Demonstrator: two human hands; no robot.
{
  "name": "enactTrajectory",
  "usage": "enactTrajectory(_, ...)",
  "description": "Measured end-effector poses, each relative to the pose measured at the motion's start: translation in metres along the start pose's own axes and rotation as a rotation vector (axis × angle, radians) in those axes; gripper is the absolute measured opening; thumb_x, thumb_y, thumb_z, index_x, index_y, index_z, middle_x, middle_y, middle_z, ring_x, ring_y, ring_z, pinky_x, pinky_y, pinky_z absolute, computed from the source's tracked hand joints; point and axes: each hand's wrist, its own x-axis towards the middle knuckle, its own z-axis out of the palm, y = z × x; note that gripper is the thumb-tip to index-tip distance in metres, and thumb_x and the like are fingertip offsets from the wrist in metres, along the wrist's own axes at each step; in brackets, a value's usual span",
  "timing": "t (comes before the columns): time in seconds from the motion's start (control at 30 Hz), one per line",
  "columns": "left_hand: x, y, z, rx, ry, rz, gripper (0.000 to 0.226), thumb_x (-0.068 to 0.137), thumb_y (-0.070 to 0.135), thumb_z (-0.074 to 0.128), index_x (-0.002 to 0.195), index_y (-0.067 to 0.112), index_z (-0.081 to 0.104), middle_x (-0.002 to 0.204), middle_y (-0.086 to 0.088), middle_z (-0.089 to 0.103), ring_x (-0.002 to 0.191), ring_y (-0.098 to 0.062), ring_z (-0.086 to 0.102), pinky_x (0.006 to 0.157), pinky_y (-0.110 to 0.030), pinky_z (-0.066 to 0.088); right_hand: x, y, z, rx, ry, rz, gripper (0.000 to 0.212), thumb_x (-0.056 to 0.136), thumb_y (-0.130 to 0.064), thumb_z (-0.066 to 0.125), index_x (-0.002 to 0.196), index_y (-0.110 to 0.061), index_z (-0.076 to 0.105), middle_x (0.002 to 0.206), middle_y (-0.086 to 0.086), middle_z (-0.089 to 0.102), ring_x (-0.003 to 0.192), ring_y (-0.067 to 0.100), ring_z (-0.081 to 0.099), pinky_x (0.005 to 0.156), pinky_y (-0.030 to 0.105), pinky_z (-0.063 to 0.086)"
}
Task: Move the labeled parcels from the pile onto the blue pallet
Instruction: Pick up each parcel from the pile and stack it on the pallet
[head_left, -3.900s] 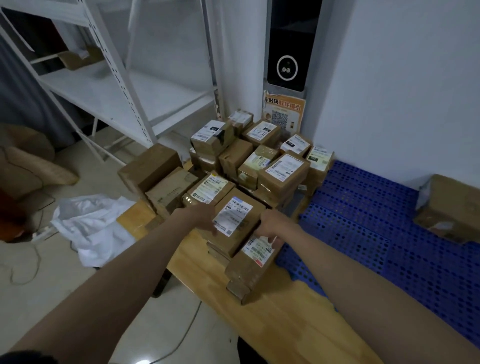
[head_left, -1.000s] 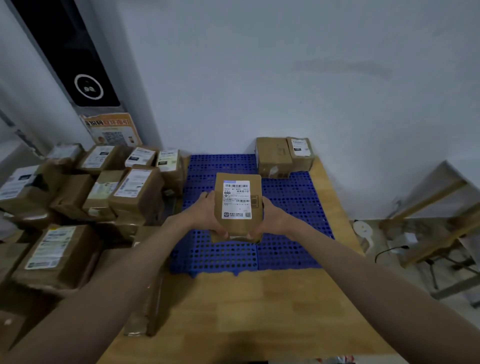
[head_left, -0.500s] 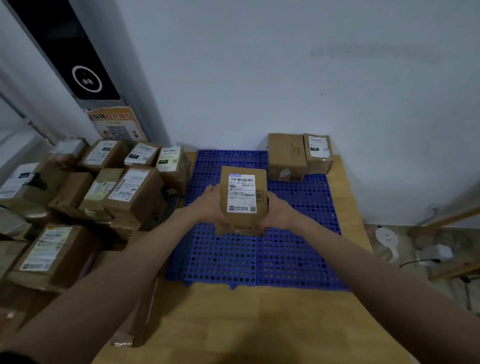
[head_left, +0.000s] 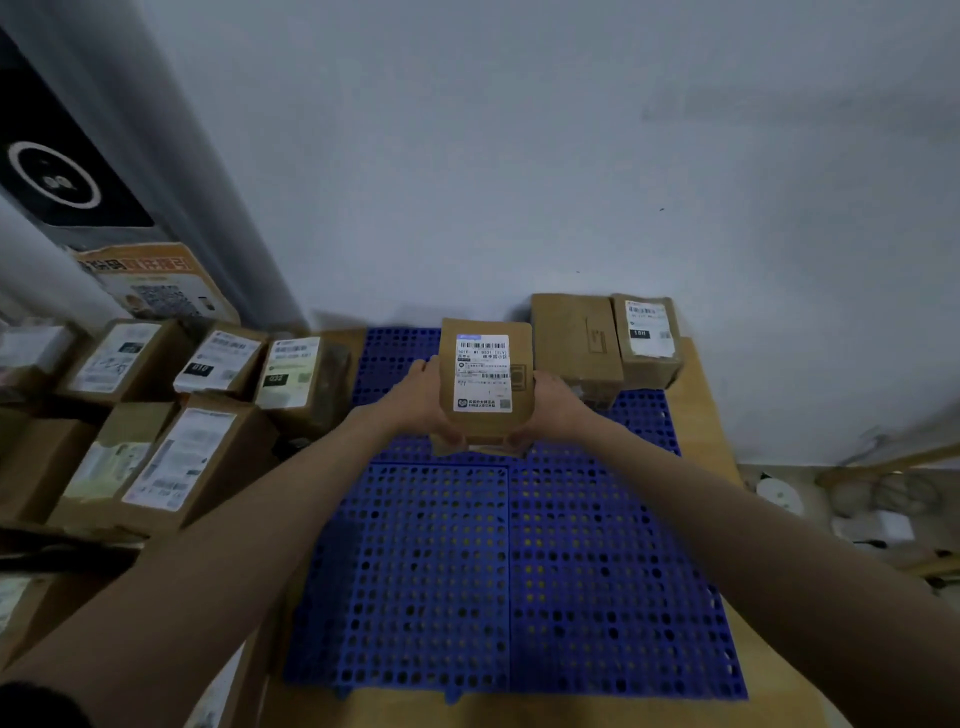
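Since half-second ago, labelled brown cardboard parcel carried farther toward 12 o'clock over blue perforated plastic pallet, left hand and right hand clamping sides. Step: placing. Next: lower beside two brown boxes at 1 o'clock.

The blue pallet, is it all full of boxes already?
No, the blue pallet is mostly bare; only two parcels sit at its far edge.
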Motion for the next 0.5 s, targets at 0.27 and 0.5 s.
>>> enactTrajectory(0.27, 0.109, -0.014, -0.004, -0.041, -0.02, 0.001, 0.115, 0.058, 0.028, 0.092, 0.147, 0.011, 0.02, 0.137, -0.008, 0.031, 0.131, -0.028, 0.033, 0.106, -0.047, 0.04, 0.108, 0.035, -0.009, -0.045, 0.033, 0.183, 0.086, 0.067, -0.024, 0.087, 0.136, -0.005, 0.04, 0.134, 0.012, 0.041, 0.129, 0.029, 0.035, 0.105, 0.037, 0.039)
enactTrajectory(0.5, 0.172, -0.03, 0.008, -0.028, 0.004, 0.004, 0.114, 0.053, 0.027, 0.093, 0.143, 0.012, 0.024, 0.13, -0.006, 0.033, 0.126, -0.025, 0.036, 0.103, -0.044, 0.042, 0.169, 0.058, 0.001, -0.162, 0.066, 0.244, 0.084, 0.066, -0.026, 0.088, 0.133, -0.001, 0.043, 0.136, 0.015, 0.037, 0.128, 0.032, 0.037, 0.106, 0.044, 0.042)
